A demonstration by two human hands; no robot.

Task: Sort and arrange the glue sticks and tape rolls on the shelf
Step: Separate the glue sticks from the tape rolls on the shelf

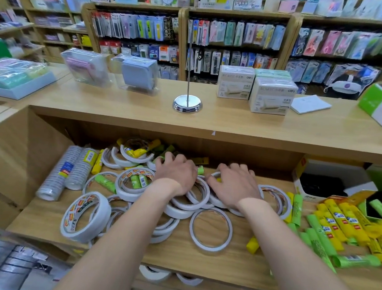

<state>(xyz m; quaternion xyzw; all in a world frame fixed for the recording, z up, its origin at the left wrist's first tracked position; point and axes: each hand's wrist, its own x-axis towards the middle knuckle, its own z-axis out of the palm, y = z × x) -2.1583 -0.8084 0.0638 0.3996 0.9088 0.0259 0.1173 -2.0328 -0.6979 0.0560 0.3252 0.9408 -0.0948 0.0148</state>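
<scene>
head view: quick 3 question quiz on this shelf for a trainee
1. True or false: the glue sticks piled at the right are all red.
2. The wrapped tape stacks lie at: A the left end of the shelf, B its right end, C the floor.
3. What lies inside the printed roll beside the left hand?
Key: 1 false, they are yellow and green. 2 A. 3 green sticks.
</scene>
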